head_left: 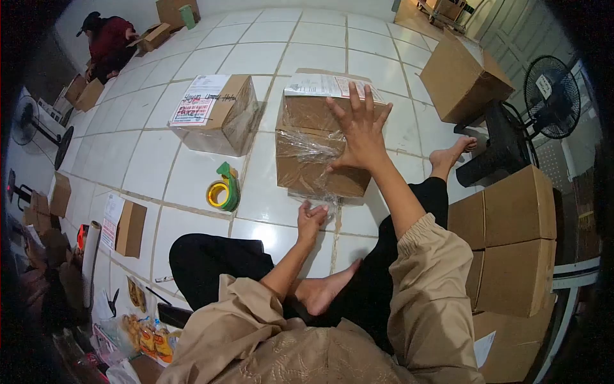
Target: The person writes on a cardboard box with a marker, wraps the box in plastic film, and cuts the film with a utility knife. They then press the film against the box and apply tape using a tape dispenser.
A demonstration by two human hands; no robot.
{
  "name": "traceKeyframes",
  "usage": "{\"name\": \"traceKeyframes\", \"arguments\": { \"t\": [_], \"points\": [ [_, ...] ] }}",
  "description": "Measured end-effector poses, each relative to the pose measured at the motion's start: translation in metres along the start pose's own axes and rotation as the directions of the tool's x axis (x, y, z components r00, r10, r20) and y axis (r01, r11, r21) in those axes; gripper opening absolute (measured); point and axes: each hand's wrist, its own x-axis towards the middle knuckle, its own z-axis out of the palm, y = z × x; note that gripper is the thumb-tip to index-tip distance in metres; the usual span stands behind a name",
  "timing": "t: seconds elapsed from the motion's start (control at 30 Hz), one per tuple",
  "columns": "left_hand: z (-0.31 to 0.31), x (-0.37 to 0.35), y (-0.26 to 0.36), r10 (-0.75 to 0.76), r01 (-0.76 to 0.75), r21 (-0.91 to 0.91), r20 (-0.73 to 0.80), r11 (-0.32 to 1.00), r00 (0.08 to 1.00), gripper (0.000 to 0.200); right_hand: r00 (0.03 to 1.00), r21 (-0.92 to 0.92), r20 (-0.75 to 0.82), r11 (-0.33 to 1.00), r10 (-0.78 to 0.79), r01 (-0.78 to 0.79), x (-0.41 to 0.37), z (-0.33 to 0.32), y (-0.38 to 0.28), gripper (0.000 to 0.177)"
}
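Note:
A brown cardboard box (306, 168) wrapped in clear plastic film stands on the tiled floor in front of me, a white label (320, 84) with red print on its top. My right hand (362, 131) lies on the box with its fingers spread. Below the near edge of the box, my left hand (311, 221) has its fingers bent together on the loose end of the clear film (329, 208). Left of the box are a green tape dispenser with yellow tape (222, 193) and another wrapped, labelled box (220, 115).
Stacked cartons (511, 240) stand at the right, near a black fan (551, 96) and a large box (464, 77). A small labelled box (130, 229) and snack packets (153, 339) lie at the left. Another person (107, 43) sits at the far left beside open boxes.

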Motion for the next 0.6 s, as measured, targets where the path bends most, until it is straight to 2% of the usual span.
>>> {"name": "traceKeyframes", "arguments": {
  "t": [0.03, 0.1, 0.13, 0.17, 0.23, 0.3, 0.37, 0.4, 0.47, 0.57, 0.6],
  "points": [
    [-0.005, 0.001, -0.002, 0.0, 0.0, -0.001, 0.006, 1.0, 1.0, 0.038, 1.0, -0.003, -0.005, 1.0, 0.003, -0.003, -0.002, 0.0, 0.001, 0.142],
    [-0.018, 0.006, -0.007, -0.094, 0.079, 0.145, 0.096, 0.986, 0.991, 0.023, 1.0, -0.006, 0.001, 1.0, 0.01, -0.01, -0.005, -0.001, -0.002, 0.141],
    [-0.013, -0.005, -0.004, -0.109, 0.109, -0.005, 0.046, 0.994, 0.993, 0.012, 1.0, 0.001, 0.009, 1.0, 0.011, -0.011, -0.006, -0.003, -0.002, 0.141],
    [-0.011, -0.015, -0.001, -0.102, 0.102, -0.002, 0.052, 0.995, 0.993, 0.012, 1.0, -0.001, 0.0, 1.0, 0.013, -0.013, -0.007, -0.004, -0.002, 0.141],
    [-0.013, -0.033, 0.01, -0.092, 0.094, 0.085, -0.034, 0.992, 0.995, 0.01, 0.999, -0.02, 0.026, 0.999, 0.033, -0.032, -0.006, -0.004, -0.005, 0.141],
    [-0.013, -0.041, 0.028, -0.116, 0.116, 0.081, -0.009, 0.99, 0.993, 0.009, 0.999, -0.011, 0.023, 0.999, 0.037, -0.037, -0.011, -0.005, -0.008, 0.14],
    [0.0, -0.044, 0.057, -0.331, 0.331, -0.027, 0.015, 0.943, 0.944, 0.006, 0.999, -0.008, 0.024, 0.999, 0.042, -0.041, -0.019, -0.002, -0.014, 0.14],
    [0.003, -0.036, 0.063, -0.325, 0.325, -0.027, 0.017, 0.945, 0.946, 0.006, 0.999, 0.016, -0.001, 0.999, 0.038, -0.038, -0.025, 0.002, -0.016, 0.139],
    [0.007, -0.011, 0.07, -0.486, 0.503, -0.123, 0.146, 0.856, 0.862, 0.006, 0.999, 0.008, 0.001, 0.999, 0.042, -0.042, -0.037, 0.005, -0.021, 0.135],
    [0.015, 0.027, 0.067, -0.529, 0.547, -0.154, 0.144, 0.823, 0.836, 0.012, 0.998, -0.055, -0.057, 0.998, 0.0, -0.003, -0.056, 0.022, -0.028, 0.138],
    [0.011, 0.038, 0.063, -0.532, 0.551, -0.147, 0.149, 0.822, 0.833, 0.012, 1.0, -0.061, 0.015, 0.998, 0.012, -0.011, -0.063, 0.025, -0.03, 0.13]
  ]
}}
